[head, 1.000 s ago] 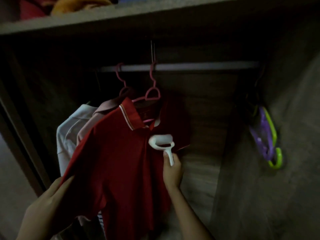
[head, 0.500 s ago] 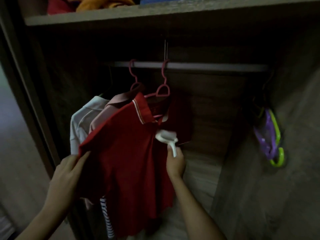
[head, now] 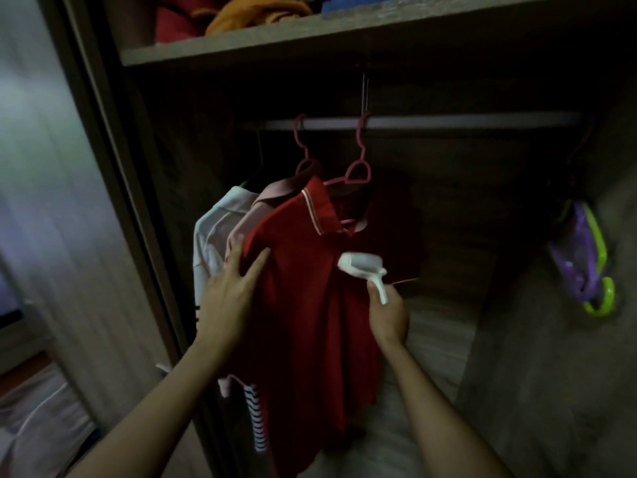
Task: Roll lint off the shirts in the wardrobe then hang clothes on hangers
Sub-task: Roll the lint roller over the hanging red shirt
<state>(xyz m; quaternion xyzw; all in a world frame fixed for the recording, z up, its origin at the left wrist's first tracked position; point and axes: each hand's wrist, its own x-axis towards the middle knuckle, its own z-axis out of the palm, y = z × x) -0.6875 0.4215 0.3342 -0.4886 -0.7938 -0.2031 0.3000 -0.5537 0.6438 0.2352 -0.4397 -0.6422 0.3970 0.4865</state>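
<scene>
While the left hand (head: 229, 298), fingers straight, presses the red shirt (head: 303, 346), the right hand (head: 387, 317) grips the lint roller (head: 362, 265).

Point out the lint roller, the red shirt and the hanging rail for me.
lint roller (head: 362, 265), head view, on its white roll.
red shirt (head: 303, 305), head view, on its front.
hanging rail (head: 448, 121), head view, on its bare middle.

Across the upper middle of the frame a grey rail (head: 448, 121) carries two pink hangers (head: 361, 166) bearing a red shirt (head: 303, 305), with a pink shirt (head: 275, 193) and a white shirt (head: 213, 232) to its left, while the wooden shelf (head: 310, 39) along the top holds crumpled orange clothes (head: 255, 12) and red clothes (head: 172, 27).
</scene>
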